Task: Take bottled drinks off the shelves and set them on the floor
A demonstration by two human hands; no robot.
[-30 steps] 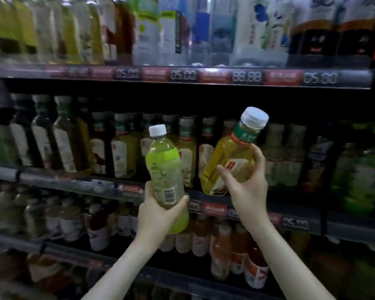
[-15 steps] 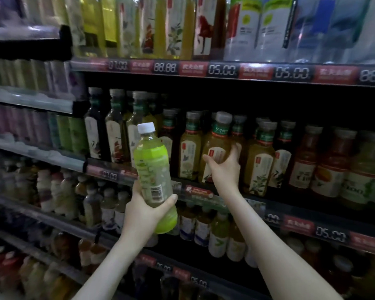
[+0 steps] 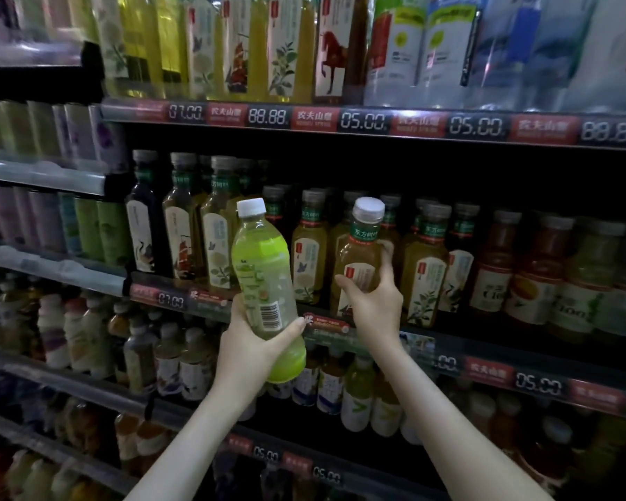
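Observation:
My left hand [image 3: 252,347] grips a bright green bottled drink [image 3: 262,280] with a white cap by its lower half. It holds the bottle upright in front of the middle shelf [image 3: 159,295]. To its right, my right hand [image 3: 374,307] curls round an amber tea bottle [image 3: 360,260] with a green neck band and a pale cap. That bottle stands upright at the front of the shelf's row, among similar tea bottles [image 3: 309,254]. Whether its base rests on the shelf is hidden by my hand.
Shelves packed with bottles fill the whole view, each edged by a rail with red price tags [image 3: 362,121]. Tall bottles stand on the top shelf [image 3: 282,48], reddish drinks [image 3: 492,273] at the right, small bottles [image 3: 181,363] below. The floor is out of view.
My right hand brought the amber bottle from a tilt in the air to upright at the middle shelf's front row. My left hand kept the green bottle. The view shifted left.

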